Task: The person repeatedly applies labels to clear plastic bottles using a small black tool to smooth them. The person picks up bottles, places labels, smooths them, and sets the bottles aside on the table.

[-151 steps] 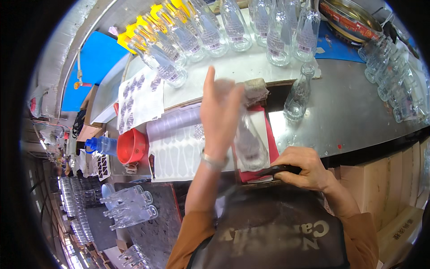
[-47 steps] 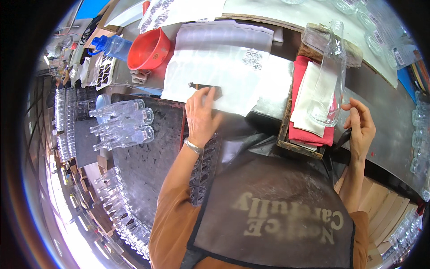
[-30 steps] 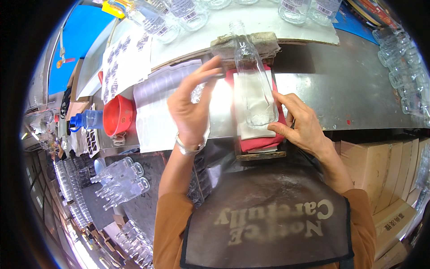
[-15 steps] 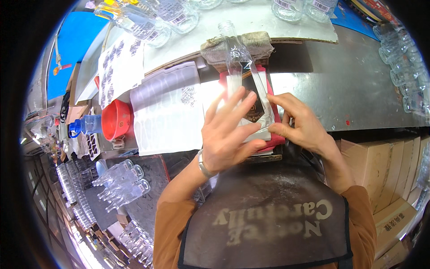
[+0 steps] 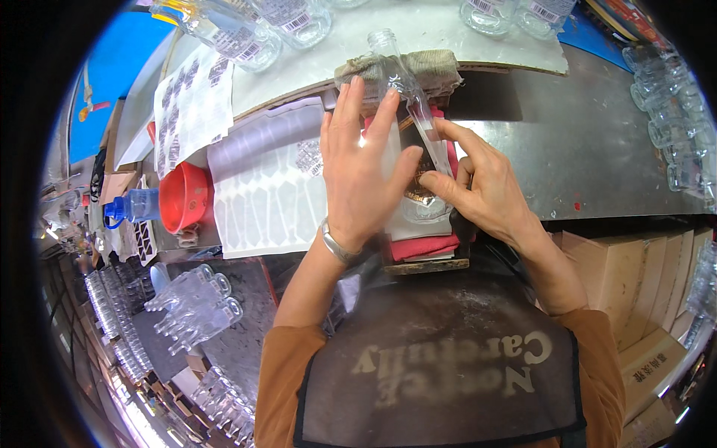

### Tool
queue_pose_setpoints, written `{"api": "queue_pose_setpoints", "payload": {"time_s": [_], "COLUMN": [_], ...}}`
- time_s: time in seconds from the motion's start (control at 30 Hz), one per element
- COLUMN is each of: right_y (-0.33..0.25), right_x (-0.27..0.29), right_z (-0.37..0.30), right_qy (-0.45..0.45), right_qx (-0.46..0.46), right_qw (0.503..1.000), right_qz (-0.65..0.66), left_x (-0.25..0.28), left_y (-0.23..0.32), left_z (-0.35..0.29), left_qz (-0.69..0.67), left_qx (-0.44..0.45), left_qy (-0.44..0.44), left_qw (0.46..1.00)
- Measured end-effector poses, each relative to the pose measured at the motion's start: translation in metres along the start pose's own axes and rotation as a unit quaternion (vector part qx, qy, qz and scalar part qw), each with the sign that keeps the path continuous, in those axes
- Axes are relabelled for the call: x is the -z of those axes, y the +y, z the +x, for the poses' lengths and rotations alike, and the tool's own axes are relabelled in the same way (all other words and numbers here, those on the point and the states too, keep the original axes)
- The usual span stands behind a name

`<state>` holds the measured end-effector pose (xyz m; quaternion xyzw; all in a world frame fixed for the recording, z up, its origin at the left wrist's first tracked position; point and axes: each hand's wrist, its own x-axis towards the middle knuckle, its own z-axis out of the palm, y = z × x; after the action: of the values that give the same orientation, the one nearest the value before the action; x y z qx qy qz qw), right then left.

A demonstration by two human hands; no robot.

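Observation:
A clear glass bottle [image 5: 411, 86] with a black label [image 5: 413, 138] on its upper face lies with its neck pointing away from me. Its neck end rests on a rolled greyish cloth [image 5: 437, 66], and red cloth [image 5: 424, 246] shows beneath its base. My right hand [image 5: 485, 183] holds the bottle's right side, thumb on the label side and fingers along the edge. On the left of the bottle, my left hand [image 5: 360, 175] is open with its fingers stretched out and thumb apart. It hides part of the bottle, so whether its palm touches the glass I cannot tell.
White label sheets [image 5: 265, 194] lie left of the bottle, beside a red bowl [image 5: 184, 198] and a blue-capped plastic bottle [image 5: 138, 207]. More glass bottles [image 5: 299, 22] are on the white board behind. Cardboard boxes [image 5: 597, 261] stand at right; bottles [image 5: 198, 306] lie lower left.
My left hand has moved away from me and its fingers have straightened. My right hand has shifted slightly up along the bottle. The bottle's base and the red cloth show more.

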<state>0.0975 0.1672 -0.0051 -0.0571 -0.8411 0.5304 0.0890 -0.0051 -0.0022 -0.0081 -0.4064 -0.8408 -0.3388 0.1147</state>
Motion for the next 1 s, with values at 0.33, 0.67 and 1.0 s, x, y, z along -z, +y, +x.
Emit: {"api": "queue_pose_setpoints", "payload": {"time_s": [0.33,0.67,1.0], "right_y": [0.002,0.002,0.005], "right_x": [-0.004,-0.001,0.003], "right_z": [-0.003,-0.003,-0.017], "right_qy": [0.015,0.003,-0.052], "right_qx": [0.008,-0.007,-0.092], "right_qw": [1.000,1.000,0.987], "right_qz": [-0.009,0.012,0.119], "left_x": [0.004,0.002,0.007], "left_y": [0.002,0.004,0.026], "left_z": [0.005,0.006,-0.037], "left_qz": [-0.078,-0.116,-0.536], "left_qx": [0.018,0.027,0.299], "left_qy": [-0.034,-0.028,-0.087], "left_qw": [0.996,0.992,0.785]}}
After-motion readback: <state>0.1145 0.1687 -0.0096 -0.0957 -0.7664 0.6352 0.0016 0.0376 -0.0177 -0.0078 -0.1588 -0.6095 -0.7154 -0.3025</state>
